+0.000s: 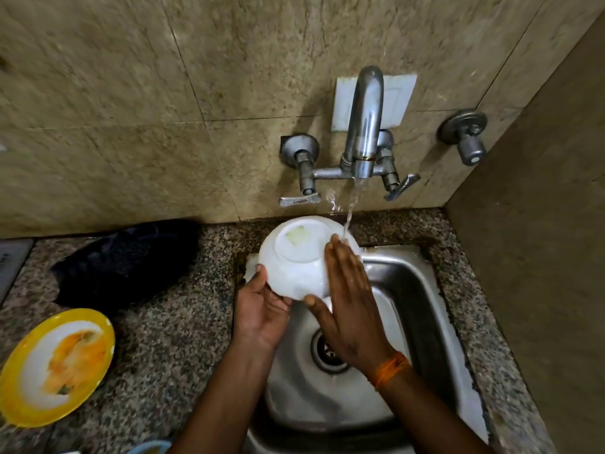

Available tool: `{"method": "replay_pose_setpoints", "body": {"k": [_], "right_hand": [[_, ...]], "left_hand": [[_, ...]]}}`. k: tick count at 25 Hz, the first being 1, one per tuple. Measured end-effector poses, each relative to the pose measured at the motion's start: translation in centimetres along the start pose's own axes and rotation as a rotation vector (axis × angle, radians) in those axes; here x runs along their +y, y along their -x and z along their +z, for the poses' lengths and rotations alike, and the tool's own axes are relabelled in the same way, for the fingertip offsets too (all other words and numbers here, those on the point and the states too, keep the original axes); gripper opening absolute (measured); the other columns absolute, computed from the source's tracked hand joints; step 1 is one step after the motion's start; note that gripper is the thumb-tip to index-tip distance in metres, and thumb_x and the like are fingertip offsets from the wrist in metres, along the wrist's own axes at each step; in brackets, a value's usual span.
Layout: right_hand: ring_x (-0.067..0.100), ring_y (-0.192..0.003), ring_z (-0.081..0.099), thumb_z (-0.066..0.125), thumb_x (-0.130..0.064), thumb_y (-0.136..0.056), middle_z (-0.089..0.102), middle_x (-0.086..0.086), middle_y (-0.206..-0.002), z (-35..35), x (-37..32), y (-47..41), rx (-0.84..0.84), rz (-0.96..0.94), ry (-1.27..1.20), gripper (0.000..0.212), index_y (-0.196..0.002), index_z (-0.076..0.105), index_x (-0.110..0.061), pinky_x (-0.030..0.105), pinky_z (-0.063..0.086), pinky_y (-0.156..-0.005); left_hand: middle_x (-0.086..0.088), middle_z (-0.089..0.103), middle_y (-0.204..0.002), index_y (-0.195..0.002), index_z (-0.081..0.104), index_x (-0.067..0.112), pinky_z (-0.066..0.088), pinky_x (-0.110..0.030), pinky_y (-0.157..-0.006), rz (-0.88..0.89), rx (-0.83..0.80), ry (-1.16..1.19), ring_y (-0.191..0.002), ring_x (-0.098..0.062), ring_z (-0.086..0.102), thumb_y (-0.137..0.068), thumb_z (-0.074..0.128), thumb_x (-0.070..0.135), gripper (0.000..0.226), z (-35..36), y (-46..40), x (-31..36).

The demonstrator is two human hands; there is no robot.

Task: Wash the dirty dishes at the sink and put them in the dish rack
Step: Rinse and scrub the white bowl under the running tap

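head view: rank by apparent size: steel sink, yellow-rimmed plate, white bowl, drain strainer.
1. Stainless steel sink
2. Yellow-rimmed dirty plate and upturned white bowl: similar; the plate is cut off at the frame edge, so unranked.
3. Round metal drain strainer

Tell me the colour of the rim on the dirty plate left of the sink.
Yellow rim on the dirty plate, with a white, orange-smeared centre; the head view shows it.

Your left hand (262, 309) sits palm up, fingers curled upward, thumb raised along the near edge of what it cradles. Left forearm runs in from the lower middle, bare. Your right hand (347, 299) is flat, fingers (340, 253) straight and together, pointing away from you, thumb spread toward the left hand. Right forearm enters from lower right; an orange thread band (391, 368) circles the wrist. Skin looks wet.
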State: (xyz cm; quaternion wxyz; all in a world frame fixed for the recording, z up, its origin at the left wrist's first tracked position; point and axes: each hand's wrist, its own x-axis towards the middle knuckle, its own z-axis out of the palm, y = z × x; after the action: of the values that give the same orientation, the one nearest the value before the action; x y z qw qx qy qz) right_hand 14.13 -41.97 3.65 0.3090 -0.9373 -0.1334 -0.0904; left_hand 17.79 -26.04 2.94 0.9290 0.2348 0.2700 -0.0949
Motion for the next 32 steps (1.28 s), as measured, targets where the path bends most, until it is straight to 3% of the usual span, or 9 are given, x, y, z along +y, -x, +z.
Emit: {"method": "replay_pose_setpoints", "body": {"k": [3,5,9,12,15,18,21,24,32], "right_hand": [[0.017,-0.156,0.017,0.033,-0.070,-0.098,0.020,0.001,-0.169,-1.5,2.1,-3.2,-0.004,0.378,-0.266,0.082,-0.162,0.022,-0.020,0.040,0.016,-0.128],[0.018,-0.144,0.042,0.038,-0.079,-0.092,0.046,-0.001,-0.157,-3.2,3.2,-5.2,-0.091,0.447,-0.348,0.079,-0.153,0.043,-0.028,0.045,0.032,-0.121],[0.027,-0.107,0.071,0.054,-0.065,-0.095,0.077,0.005,-0.110,-5.8,5.0,-8.2,-0.122,0.608,-0.672,0.049,-0.106,0.077,-0.023,0.052,0.052,-0.103],[0.040,-0.118,0.066,0.048,-0.065,-0.097,0.071,0.021,-0.123,-6.3,5.9,-8.0,-0.142,0.830,-1.200,0.067,-0.126,0.071,-0.009,0.056,0.049,-0.106],[0.032,-0.126,0.062,0.038,-0.055,-0.105,0.068,0.015,-0.133,-3.9,4.6,-5.8,0.100,0.892,-1.463,0.058,-0.135,0.064,-0.014,0.045,0.049,-0.106],[0.023,-0.139,0.051,0.039,-0.052,-0.106,0.057,0.009,-0.147,-1.7,1.6,-2.7,0.333,0.803,-0.936,0.053,-0.144,0.055,-0.019,0.030,0.045,-0.109],[0.021,-0.156,0.018,0.032,-0.046,-0.106,0.027,0.007,-0.167,-0.5,-1.1,-0.4,0.148,0.223,-0.068,0.061,-0.158,0.034,-0.014,0.034,0.010,-0.128],[0.021,-0.150,0.034,0.043,-0.038,-0.103,0.044,0.007,-0.159,0.8,-3.5,1.1,-0.093,-0.243,0.008,0.054,-0.149,0.050,-0.013,0.038,0.018,-0.126],[0.022,-0.158,0.012,0.011,-0.071,-0.098,0.013,0.006,-0.170,-0.5,2.9,0.4,-0.083,0.284,0.202,0.086,-0.163,0.017,-0.014,0.033,0.006,-0.127]], "left_hand": [[-0.019,0.073,-0.124,-0.135,0.060,-0.001,0.064,-0.042,-0.081,-0.039,-0.059,-0.099,-0.110,-0.027,0.073,-0.099,0.057,0.018,0.041,-0.6,1.0,0.1],[-0.023,0.063,-0.137,-0.142,0.051,-0.006,0.059,-0.047,-0.096,-0.031,-0.118,-0.130,-0.122,-0.030,0.066,-0.075,0.087,0.019,0.080,-1.2,1.2,-0.1],[-0.020,0.069,-0.127,-0.131,0.058,-0.007,0.059,-0.046,-0.095,-0.046,-0.233,-0.163,-0.109,-0.029,0.073,-0.053,0.101,0.017,0.093,-1.5,1.1,-1.0],[-0.027,0.056,-0.143,-0.141,0.050,-0.006,0.059,-0.047,-0.097,-0.024,-0.235,-0.066,-0.122,-0.032,0.066,-0.060,0.098,0.016,0.096,-1.0,1.3,-1.5],[-0.019,0.064,-0.138,-0.142,0.052,-0.001,0.061,-0.046,-0.089,-0.010,-0.235,0.005,-0.125,-0.029,0.065,-0.061,0.097,0.017,0.094,-0.7,1.2,-1.4],[-0.014,0.070,-0.130,-0.127,0.063,0.003,0.064,-0.045,-0.081,-0.015,-0.171,-0.004,-0.120,-0.026,0.068,-0.072,0.089,0.017,0.062,0.1,0.9,-1.0],[-0.003,0.078,-0.110,-0.109,0.065,0.011,0.064,-0.035,-0.067,-0.032,-0.087,-0.157,-0.095,-0.015,0.077,-0.096,0.054,0.010,0.017,0.0,1.3,-1.6],[0.027,0.075,-0.079,-0.095,0.072,0.033,0.057,-0.013,-0.064,-0.133,0.004,-0.470,-0.073,0.009,0.071,-0.107,0.040,0.020,0.036,-1.5,2.4,-3.4],[-0.017,0.078,-0.108,-0.115,0.071,0.000,0.065,-0.038,-0.074,-0.067,-0.077,-0.171,-0.092,-0.024,0.078,-0.099,0.048,0.002,0.028,0.4,2.4,-4.6]]}}
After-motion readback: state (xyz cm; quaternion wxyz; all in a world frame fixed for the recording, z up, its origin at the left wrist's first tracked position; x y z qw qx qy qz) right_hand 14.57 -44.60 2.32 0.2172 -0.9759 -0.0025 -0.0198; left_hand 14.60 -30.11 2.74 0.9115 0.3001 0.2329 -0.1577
